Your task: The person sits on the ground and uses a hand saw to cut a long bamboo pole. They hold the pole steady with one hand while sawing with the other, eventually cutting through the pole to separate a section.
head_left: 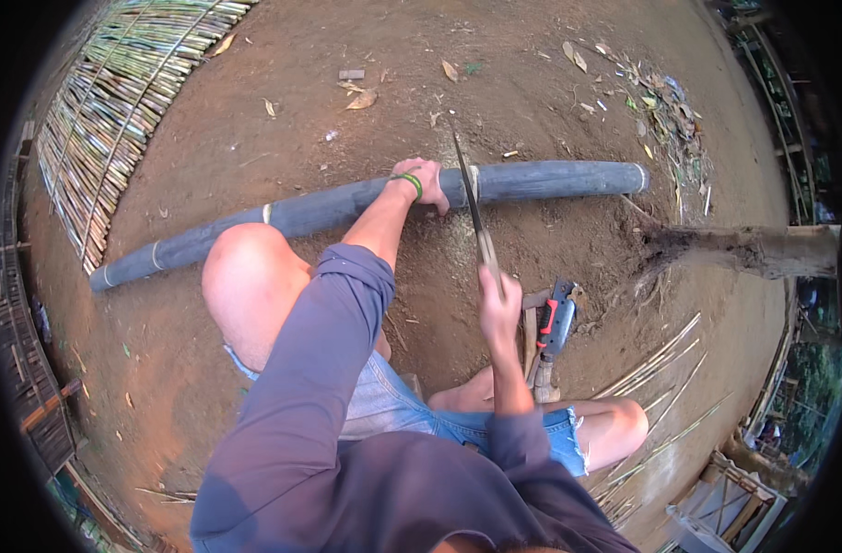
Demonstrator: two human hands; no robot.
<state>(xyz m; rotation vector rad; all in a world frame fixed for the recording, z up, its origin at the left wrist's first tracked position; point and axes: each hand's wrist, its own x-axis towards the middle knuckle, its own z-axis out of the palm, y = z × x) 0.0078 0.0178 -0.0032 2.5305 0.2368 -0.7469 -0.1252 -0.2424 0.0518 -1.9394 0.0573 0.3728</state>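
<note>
A thick dark grey bamboo pole [324, 210] with pale rings at its joints lies across the ground in front of me. My left hand [423, 184], a green band at its wrist, presses down on the pole near its middle with the fingers curled over it. In my right hand [500, 300] is the pale handle of a handsaw [470, 189]. Its long, narrow dark blade crosses the pole just right of my left hand, beside a pale joint ring. The blade's teeth and any cut under it cannot be made out. Pale dust lies around the crossing.
By my right knee lie a red, black and grey tool [554, 323] and a wooden-handled tool [532, 346]. Thin sticks [660, 369] are spread to the right, near a tree trunk [762, 251]. A mat of lashed canes [117, 111] lies far left; leaf litter [670, 111] is far right.
</note>
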